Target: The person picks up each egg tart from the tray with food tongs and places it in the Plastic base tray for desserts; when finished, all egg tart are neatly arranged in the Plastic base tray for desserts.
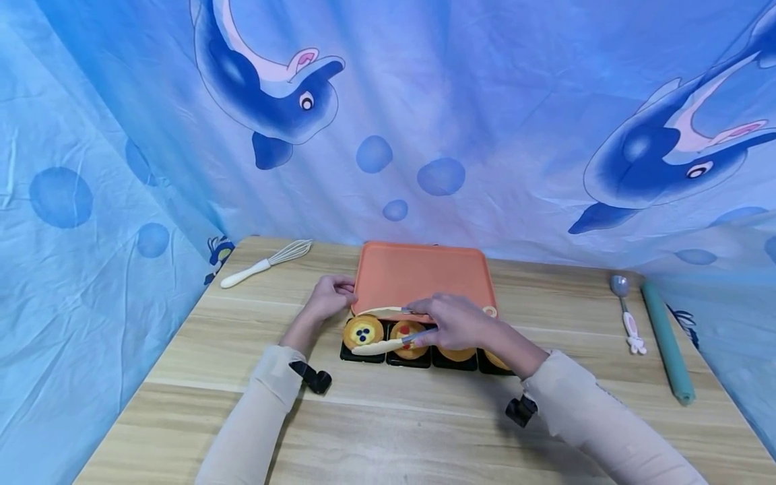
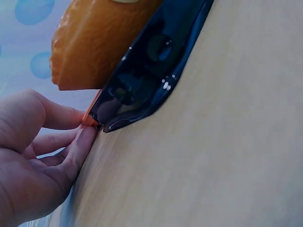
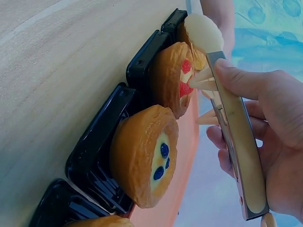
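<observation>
My right hand (image 1: 461, 322) grips a pair of tongs (image 3: 244, 156) with cream tips and metal sides. In the head view, their parted tips lie to either side of the leftmost tart (image 1: 364, 331), topped with dark blue berries. My left hand (image 1: 330, 296) pinches the lower left corner of an orange tray (image 1: 424, 276) between thumb and fingers (image 2: 85, 137). Along the tray's front edge runs a row of small black dishes (image 2: 142, 66), each with a tart in it. A red-berry tart (image 3: 170, 78) sits second from the left, and another blueberry tart (image 3: 144, 156) follows it.
A white whisk (image 1: 267, 264) lies at the back left of the wooden table (image 1: 388, 431). Over on the right are a spoon (image 1: 628, 316) with a rabbit handle and a long green roll (image 1: 667, 340). A blue dolphin curtain (image 1: 485, 135) hangs close behind the table.
</observation>
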A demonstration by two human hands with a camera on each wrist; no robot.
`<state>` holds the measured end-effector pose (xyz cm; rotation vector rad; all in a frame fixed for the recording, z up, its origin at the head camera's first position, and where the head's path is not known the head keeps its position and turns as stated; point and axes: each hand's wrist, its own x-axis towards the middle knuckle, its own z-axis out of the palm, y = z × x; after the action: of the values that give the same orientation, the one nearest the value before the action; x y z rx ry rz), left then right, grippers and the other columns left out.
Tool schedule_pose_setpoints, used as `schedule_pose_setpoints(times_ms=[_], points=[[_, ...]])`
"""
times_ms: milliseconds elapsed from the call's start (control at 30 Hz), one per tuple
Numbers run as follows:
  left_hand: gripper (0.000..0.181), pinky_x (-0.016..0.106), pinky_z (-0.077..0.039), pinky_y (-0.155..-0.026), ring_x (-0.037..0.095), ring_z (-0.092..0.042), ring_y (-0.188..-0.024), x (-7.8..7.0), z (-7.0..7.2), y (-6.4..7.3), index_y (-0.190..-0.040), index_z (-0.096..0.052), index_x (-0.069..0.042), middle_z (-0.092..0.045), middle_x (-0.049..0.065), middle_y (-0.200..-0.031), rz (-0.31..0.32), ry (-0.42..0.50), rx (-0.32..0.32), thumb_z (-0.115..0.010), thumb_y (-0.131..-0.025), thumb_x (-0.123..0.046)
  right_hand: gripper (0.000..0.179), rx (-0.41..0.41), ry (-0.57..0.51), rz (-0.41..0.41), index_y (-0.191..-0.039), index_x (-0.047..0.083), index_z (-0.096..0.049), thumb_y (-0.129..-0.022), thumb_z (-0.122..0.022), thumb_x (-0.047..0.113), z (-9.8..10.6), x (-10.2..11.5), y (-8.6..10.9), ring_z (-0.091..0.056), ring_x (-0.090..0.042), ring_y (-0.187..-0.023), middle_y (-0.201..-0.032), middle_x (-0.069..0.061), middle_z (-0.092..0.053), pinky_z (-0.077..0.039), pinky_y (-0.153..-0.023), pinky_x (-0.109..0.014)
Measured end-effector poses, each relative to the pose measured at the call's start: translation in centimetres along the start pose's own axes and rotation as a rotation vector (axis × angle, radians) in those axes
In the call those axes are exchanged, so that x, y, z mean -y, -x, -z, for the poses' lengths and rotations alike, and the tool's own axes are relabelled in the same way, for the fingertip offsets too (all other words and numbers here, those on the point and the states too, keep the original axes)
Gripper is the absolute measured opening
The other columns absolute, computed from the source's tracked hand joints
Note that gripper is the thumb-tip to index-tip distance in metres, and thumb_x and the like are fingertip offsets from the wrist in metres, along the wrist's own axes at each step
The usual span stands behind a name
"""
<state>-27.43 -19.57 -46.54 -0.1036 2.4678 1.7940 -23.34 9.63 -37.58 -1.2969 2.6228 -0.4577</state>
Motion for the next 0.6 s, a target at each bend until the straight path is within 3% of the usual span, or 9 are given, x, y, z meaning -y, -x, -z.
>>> schedule_pose_setpoints(times_ms=[100, 333, 433, 600], points=[[0.04, 0.026, -0.055, -0.074, 0.023, -0.061, -0.088, 0.12, 0.04, -0.08, -0.121, -0.061, 0.01, -0.064, 0.02, -0.104, -0.009, 0.013, 0.008, -0.067, -0.082, 0.008, 0.061, 0.009, -0.014, 0.0, -0.139, 0.011, -0.058, -0.087, -0.076, 0.039, -0.11, -0.07, -0.19, -0.046, -0.006, -0.059, -0.106, 0.0, -0.072, -0.037, -0.052, -0.027], [0.04, 0.026, -0.056, -0.072, 0.021, -0.062, -0.085, 0.17, 0.08, -0.24, -0.121, -0.061, 0.012, -0.064, 0.022, -0.105, -0.033, 0.022, 0.019, -0.067, -0.082, 0.008, 0.06, 0.014, -0.018, -0.009, -0.138, 0.013, -0.06, -0.087, -0.077, 0.038, -0.04, 0.01, -0.36, -0.043, -0.006, -0.055, -0.114, 0.0, -0.071, -0.033, -0.049, -0.026], [0.04, 0.026, -0.056, -0.073, 0.022, -0.063, -0.087, 0.17, 0.07, -0.21, -0.122, -0.06, 0.013, -0.064, 0.022, -0.106, -0.034, 0.015, 0.019, -0.067, -0.082, 0.008, 0.063, 0.023, -0.023, -0.022, -0.139, 0.012, -0.058, -0.086, -0.078, 0.039, 0.03, 0.07, -0.32, -0.043, -0.011, -0.052, -0.102, 0.001, -0.072, -0.032, -0.048, -0.027], [0.041, 0.027, -0.056, -0.075, 0.024, -0.063, -0.088, 0.15, 0.04, -0.05, -0.122, -0.06, 0.012, -0.064, 0.023, -0.106, -0.027, 0.013, 0.016, -0.067, -0.082, 0.008, 0.072, 0.032, -0.032, -0.012, -0.143, 0.011, -0.054, -0.083, -0.08, 0.041, 0.12, 0.07, -0.18, -0.064, -0.019, -0.083, -0.118, -0.003, -0.069, -0.048, -0.062, -0.032]])
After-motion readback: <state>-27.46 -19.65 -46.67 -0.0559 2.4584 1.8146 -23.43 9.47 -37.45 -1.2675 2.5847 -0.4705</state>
